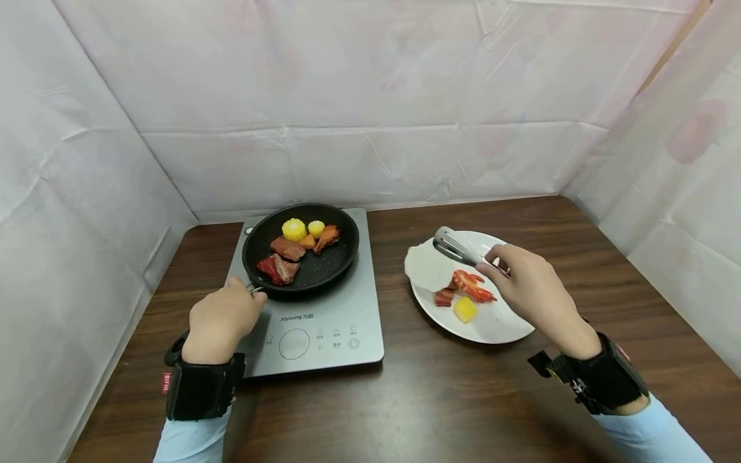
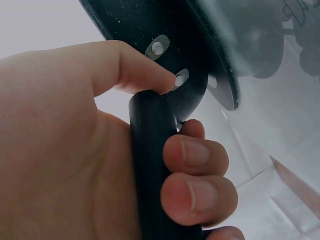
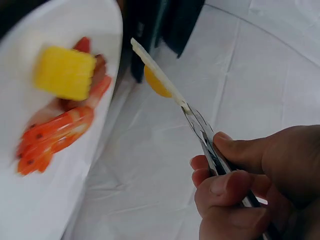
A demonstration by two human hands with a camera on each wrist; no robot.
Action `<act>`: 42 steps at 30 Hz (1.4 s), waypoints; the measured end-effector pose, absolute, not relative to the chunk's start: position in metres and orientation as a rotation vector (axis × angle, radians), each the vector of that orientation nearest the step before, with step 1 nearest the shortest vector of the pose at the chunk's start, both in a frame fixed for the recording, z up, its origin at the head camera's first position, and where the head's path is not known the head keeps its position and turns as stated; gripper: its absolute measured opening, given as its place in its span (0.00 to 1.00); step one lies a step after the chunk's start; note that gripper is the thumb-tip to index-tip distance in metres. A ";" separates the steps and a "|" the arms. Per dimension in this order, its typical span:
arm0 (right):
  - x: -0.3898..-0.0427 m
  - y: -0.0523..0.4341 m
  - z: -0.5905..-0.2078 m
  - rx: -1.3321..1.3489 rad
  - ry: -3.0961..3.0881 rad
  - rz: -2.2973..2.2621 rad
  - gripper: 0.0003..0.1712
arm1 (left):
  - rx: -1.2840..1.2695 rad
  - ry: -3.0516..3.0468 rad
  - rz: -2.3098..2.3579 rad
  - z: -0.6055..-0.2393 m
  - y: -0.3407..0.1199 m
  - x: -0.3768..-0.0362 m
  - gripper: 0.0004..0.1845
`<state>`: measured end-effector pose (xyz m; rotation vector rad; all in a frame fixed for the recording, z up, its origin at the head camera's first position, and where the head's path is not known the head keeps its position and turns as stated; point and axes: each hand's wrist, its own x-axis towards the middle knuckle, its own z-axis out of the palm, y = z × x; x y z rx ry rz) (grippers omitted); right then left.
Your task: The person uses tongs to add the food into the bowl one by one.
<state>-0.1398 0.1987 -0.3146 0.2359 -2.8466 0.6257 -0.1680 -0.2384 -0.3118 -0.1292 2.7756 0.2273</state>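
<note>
Your left hand (image 1: 222, 319) wraps the black handle (image 2: 152, 165) of the dark round frying pan (image 1: 301, 247) on the grey induction hob (image 1: 324, 321). Your right hand (image 1: 535, 292) squeezes metal tongs (image 1: 457, 247) on a flat white slice (image 1: 427, 267), lifted over the white plate (image 1: 498, 321). Mid-transfer, likely: next, carry it level to the pan.

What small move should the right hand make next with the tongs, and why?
Probably carry the white slice left toward the pan. The right hand grips the tongs, which pinch the slice at the plate's left edge, while the left hand holds the pan handle, steadying it on the cooker.
</note>
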 end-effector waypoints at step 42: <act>-0.206 0.064 -0.312 0.513 -2.630 0.738 0.08 | -0.181 2.787 0.205 -0.307 -0.234 -0.165 0.31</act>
